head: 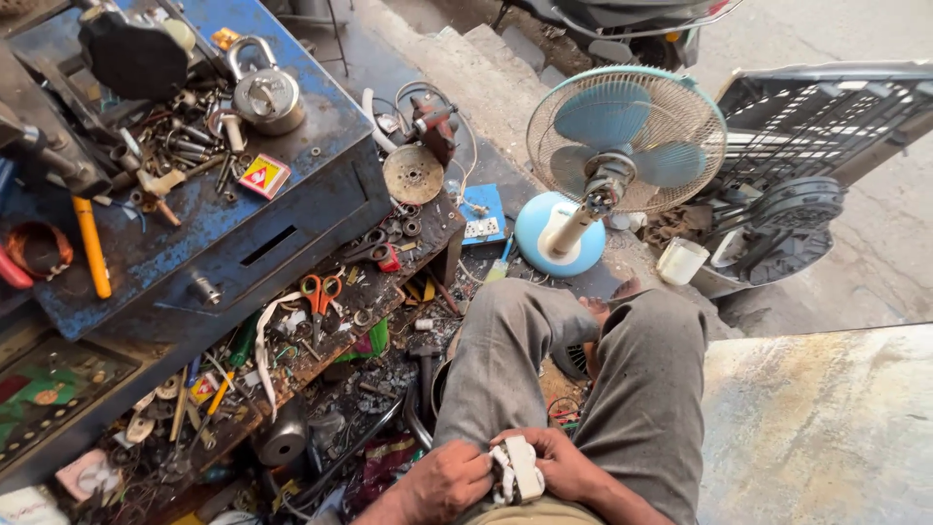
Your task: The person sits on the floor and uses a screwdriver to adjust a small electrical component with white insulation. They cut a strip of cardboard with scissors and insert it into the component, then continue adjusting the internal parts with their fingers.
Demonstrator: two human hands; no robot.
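A small white part (516,471) sits at the bottom centre of the frame, on the person's lap, clamped between both hands. The left hand (449,480) curls around its left side; the right hand (565,465) wraps the right side, fingers closed. At upper left, a blue metal box (292,185) carries a padlock (264,94), bolts and a yellow-handled tool (90,247). A blue fan (622,146) stands in the upper centre.

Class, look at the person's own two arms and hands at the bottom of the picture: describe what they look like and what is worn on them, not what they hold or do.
Both forearms are bare, with no sleeve showing in the frame. The left hand and the right hand wear no gloves. No watch, bracelet or ring can be made out. The lap below shows grey trousers.
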